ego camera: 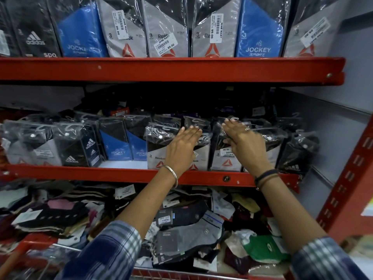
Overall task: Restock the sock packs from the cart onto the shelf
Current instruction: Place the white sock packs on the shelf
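Fingers (189, 131) of the left hand (181, 147) lay flat and together against a clear-plastic Reebok sock pack with a grey card and red triangle logo (159, 156), standing upright on the middle red metal shelf (121, 174). Beside it, the right hand (245, 141) had its fingers curled, clamped on the crinkled top of a second grey Reebok pack (226, 158), also upright on that shelf.

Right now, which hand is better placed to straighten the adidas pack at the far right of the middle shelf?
Right, probably. The right hand rests on the Reebok packs nearest that adidas pack. The left hand lies flat on a pack farther left and would have to cross over.
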The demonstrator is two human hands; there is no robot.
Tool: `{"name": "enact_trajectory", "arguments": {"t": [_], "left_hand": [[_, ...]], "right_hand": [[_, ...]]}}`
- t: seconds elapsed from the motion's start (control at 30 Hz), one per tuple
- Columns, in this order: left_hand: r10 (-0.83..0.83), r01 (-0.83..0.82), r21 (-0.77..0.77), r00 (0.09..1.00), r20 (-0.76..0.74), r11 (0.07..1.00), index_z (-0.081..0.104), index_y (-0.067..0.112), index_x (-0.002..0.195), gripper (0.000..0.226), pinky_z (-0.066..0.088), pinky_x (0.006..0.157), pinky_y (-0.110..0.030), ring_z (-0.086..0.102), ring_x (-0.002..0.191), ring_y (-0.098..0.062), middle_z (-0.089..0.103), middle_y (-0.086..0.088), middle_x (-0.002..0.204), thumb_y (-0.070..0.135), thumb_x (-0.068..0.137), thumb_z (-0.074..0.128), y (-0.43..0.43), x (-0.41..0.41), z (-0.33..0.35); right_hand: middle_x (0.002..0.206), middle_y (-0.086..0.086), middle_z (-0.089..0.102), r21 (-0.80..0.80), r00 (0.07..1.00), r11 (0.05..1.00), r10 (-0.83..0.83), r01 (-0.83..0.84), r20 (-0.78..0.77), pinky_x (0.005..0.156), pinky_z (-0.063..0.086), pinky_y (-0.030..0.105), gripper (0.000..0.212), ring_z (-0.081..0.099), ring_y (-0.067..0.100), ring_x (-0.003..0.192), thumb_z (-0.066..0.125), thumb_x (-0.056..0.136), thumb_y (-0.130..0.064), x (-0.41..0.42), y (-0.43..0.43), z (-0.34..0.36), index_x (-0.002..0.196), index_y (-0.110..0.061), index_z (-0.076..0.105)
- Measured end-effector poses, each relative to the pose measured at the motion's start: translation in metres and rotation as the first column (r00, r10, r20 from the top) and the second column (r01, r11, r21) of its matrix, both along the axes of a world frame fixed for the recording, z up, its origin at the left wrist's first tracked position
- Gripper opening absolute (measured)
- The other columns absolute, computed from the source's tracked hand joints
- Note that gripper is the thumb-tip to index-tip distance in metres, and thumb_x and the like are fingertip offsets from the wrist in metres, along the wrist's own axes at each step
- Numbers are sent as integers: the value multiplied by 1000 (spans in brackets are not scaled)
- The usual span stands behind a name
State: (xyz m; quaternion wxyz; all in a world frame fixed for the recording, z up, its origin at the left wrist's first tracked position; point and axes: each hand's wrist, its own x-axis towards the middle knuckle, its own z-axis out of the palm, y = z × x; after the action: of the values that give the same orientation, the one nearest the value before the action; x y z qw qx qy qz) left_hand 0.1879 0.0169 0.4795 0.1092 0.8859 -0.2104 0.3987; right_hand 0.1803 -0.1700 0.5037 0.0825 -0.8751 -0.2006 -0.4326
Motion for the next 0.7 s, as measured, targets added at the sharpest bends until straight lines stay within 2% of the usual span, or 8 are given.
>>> {"name": "enact_trajectory", "arguments": {"t": [0.1,0.2,0.3,0.4,0.5,0.63,0.7], "left_hand": [[22,-21,37,1000,-13,999,52,4,127,62,21,114,-42,48,125,-24,54,-14,132,-8,68,70,-1,2,-1],[42,-41,39,999,-9,998,45,7,133,62,9,115,-42,38,132,-21,48,-10,139,0,75,67,-1,0,-5],[8,-9,34,999,44,999,39,9,136,59,6,116,-43,29,137,-20,40,-8,145,9,81,59,-2,-8,-9],[-46,46,-7,994,104,999,43,8,132,51,12,116,-43,28,137,-19,41,-8,144,13,83,55,-3,-24,-15],[-94,108,-105,986,137,989,50,7,126,43,22,114,-43,35,133,-19,47,-9,139,9,84,56,1,-47,-28],[-120,141,-194,986,114,971,57,5,118,34,30,108,-38,41,128,-20,55,-10,130,5,84,55,17,-90,-67],[-130,144,-221,988,79,965,59,3,113,30,34,105,-38,43,125,-20,58,-11,126,3,83,55,28,-109,-93]], "right_hand": [[121,12,65,-1,994,1000,-5,5,-111,77,58,46,43,59,28,115,74,76,-1,6,3,-9,117,-8,64],[131,11,59,4,987,1000,-11,12,-162,89,51,42,46,52,26,123,70,81,-6,8,7,-13,125,-9,58],[138,16,51,-15,986,999,-32,30,-164,105,39,42,59,45,30,128,73,78,-7,2,10,-10,132,-5,49],[136,18,51,-28,998,1000,-9,8,-64,111,29,45,61,45,34,127,75,74,-7,-19,17,-14,129,-1,50],[131,17,56,38,996,996,81,-80,-30,109,34,43,52,49,32,123,70,78,-7,-49,29,-25,127,0,52],[123,14,61,98,982,985,152,-141,-116,100,43,41,46,54,29,116,70,79,-12,-90,45,-59,122,-3,56],[123,13,61,92,967,985,164,-149,-193,101,44,43,47,54,29,115,70,80,-15,-105,54,-85,123,-4,56]]}}
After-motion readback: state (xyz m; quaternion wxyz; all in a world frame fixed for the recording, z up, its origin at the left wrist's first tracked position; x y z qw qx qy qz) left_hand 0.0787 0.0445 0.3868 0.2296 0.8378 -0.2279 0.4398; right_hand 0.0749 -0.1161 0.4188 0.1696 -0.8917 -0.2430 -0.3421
